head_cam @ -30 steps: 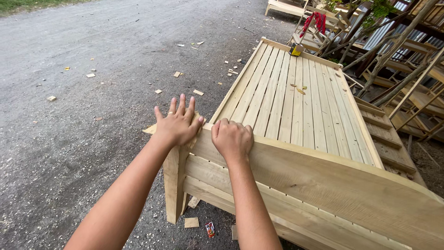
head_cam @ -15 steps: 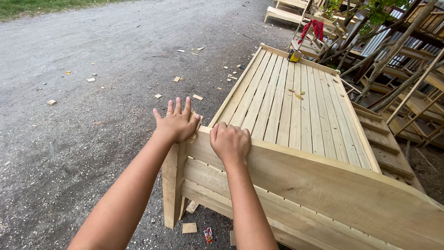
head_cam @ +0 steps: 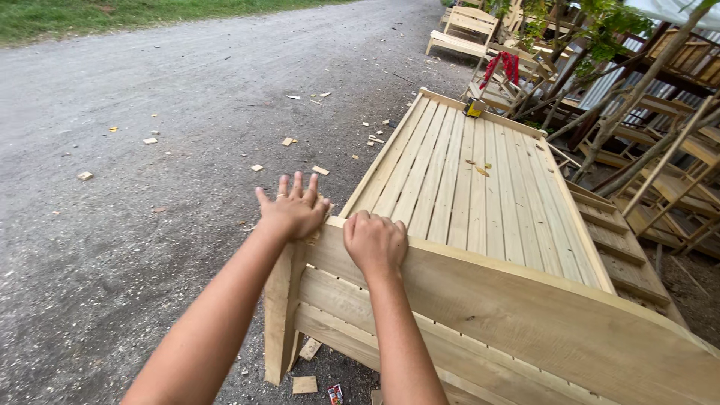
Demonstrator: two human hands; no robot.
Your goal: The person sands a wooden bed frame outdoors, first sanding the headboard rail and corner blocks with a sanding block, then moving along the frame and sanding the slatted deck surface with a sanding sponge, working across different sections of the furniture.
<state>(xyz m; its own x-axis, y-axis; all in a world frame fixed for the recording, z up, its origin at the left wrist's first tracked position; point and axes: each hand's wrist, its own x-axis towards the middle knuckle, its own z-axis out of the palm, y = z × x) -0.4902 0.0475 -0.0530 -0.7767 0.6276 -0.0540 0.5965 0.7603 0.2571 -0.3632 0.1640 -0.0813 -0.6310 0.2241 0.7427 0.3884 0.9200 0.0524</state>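
A pale slatted wooden bed frame (head_cam: 480,195) stands on the gravel in front of me, its end board (head_cam: 525,315) nearest. My left hand (head_cam: 294,208) lies flat with fingers spread on the top of the corner post (head_cam: 283,315). My right hand (head_cam: 375,241) curls over the top edge of the end board, just right of that post, gripping it.
Gravel ground (head_cam: 135,187) spreads to the left, littered with small wood offcuts (head_cam: 289,141). Stacked wooden frames (head_cam: 667,187) and poles crowd the right side. A wooden chair (head_cam: 461,30) stands far back, with a red cloth (head_cam: 504,66) hanging nearby. Small offcuts (head_cam: 304,384) lie by the post's foot.
Both hands stay on the bed's near corner. The view has shifted slightly; the hands' hold looks the same.
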